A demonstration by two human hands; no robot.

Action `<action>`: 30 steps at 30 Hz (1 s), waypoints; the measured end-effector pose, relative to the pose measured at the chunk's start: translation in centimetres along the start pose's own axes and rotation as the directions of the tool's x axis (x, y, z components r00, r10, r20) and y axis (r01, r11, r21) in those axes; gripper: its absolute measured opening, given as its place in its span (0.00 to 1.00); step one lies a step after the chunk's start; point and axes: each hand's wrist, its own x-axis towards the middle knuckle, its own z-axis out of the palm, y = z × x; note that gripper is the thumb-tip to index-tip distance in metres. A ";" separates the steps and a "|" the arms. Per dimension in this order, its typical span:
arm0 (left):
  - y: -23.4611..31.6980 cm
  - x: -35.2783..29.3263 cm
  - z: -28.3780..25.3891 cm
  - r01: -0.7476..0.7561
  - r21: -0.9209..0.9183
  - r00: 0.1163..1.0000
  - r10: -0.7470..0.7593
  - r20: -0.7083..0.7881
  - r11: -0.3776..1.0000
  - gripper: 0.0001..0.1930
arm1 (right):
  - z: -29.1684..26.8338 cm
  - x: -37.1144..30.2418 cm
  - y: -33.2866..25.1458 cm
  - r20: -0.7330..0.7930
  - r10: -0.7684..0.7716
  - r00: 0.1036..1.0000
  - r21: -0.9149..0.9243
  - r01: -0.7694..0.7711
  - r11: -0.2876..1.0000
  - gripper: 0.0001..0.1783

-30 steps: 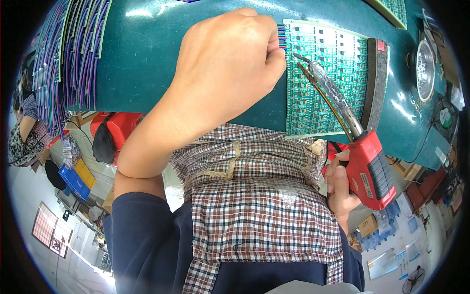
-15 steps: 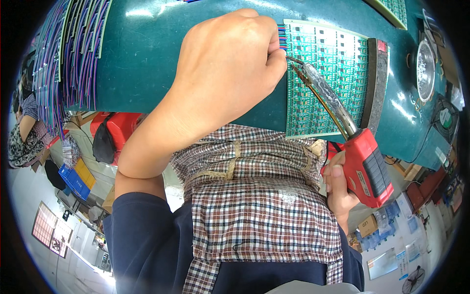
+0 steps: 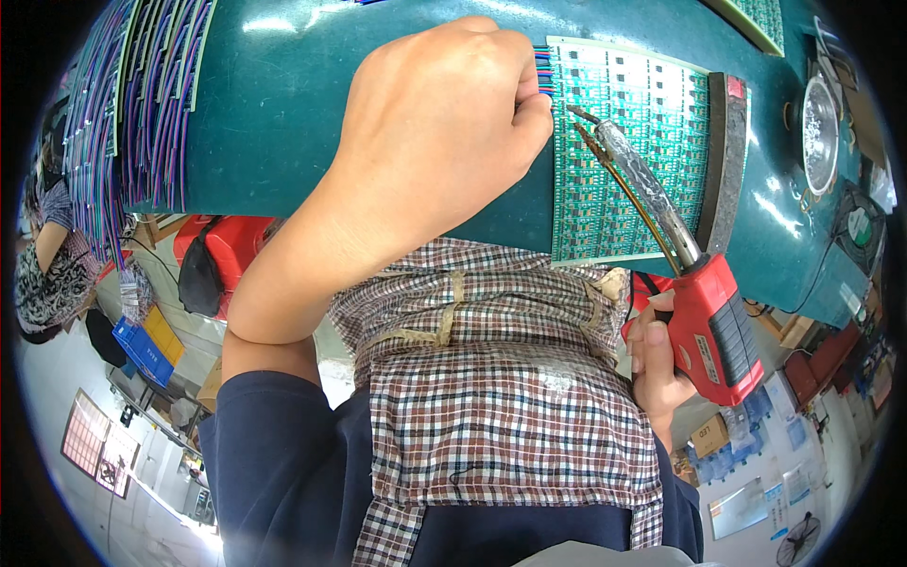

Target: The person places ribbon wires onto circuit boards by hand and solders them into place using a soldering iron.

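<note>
My left hand [image 3: 439,132] is closed at the left edge of a green circuit board panel [image 3: 605,213]. Between its fingertips and the panel show thin red, blue and dark wires [image 3: 544,71], pinched there; their far ends are hidden by the hand. Below the panel, my right hand [image 3: 658,364] wraps around the grip of a red soldering gun [image 3: 715,321]. The gun's dark bent tip points up and left over the panel, a short way right of the wires. A thin brass-coloured tube runs beside its metal barrel. Whether the tip touches the panel, I cannot tell.
A dark bar [image 3: 723,161] lies across the panel's right side. Rows of wired boards [image 3: 156,104] stand at the left of the green table [image 3: 274,123]. At the right are a round metal dish [image 3: 820,137] and a small fan [image 3: 858,227]. Another person [image 3: 57,236] sits far left.
The soldering gun has shifted slightly right, its tip drawing away from the wire ends. My left hand stays in place. The person at far left has moved a little.
</note>
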 end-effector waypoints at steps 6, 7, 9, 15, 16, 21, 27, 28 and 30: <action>-0.2 -0.2 0.1 -0.001 -0.006 1.000 0.001 -0.001 1.000 0.07 | -0.4 0.0 0.3 0.018 -0.008 1.000 -0.056 0.009 0.998 0.07; -0.2 -0.2 0.2 -0.004 -0.005 1.000 0.004 -0.006 1.000 0.07 | -0.5 0.1 0.4 0.046 -0.020 0.999 -0.066 0.023 0.998 0.06; -0.1 -0.2 0.1 -0.002 -0.002 1.000 0.002 -0.003 1.000 0.07 | -0.5 0.2 0.2 0.071 -0.031 0.997 -0.079 0.036 0.996 0.06; 0.2 -0.4 0.3 0.014 0.031 1.000 -0.014 -0.010 0.999 0.07 | -0.3 0.3 -0.1 0.072 0.001 0.997 -0.104 0.007 0.995 0.05; 0.2 -0.5 0.3 0.019 0.037 1.000 -0.018 -0.016 0.999 0.08 | -0.3 0.4 -0.1 0.070 -0.027 0.997 -0.098 0.034 0.995 0.04; 0.1 -0.7 0.4 0.007 0.042 1.000 -0.006 -0.018 0.999 0.08 | -0.2 0.8 -0.4 0.076 -0.080 0.994 0.038 0.077 0.996 0.04; 0.0 -0.7 0.4 0.001 0.044 1.000 0.000 -0.023 0.999 0.08 | 0.1 0.7 -0.5 0.031 -0.066 0.997 0.022 0.066 0.998 0.05; 0.0 -0.7 0.4 0.001 0.041 1.000 0.000 -0.027 0.999 0.08 | -0.1 0.7 -0.3 0.047 -0.059 0.997 0.011 0.059 0.998 0.06; 0.1 -0.6 0.4 0.006 0.037 1.000 -0.004 -0.029 0.999 0.08 | -0.2 0.5 -0.3 0.063 -0.053 0.997 0.000 0.053 0.999 0.06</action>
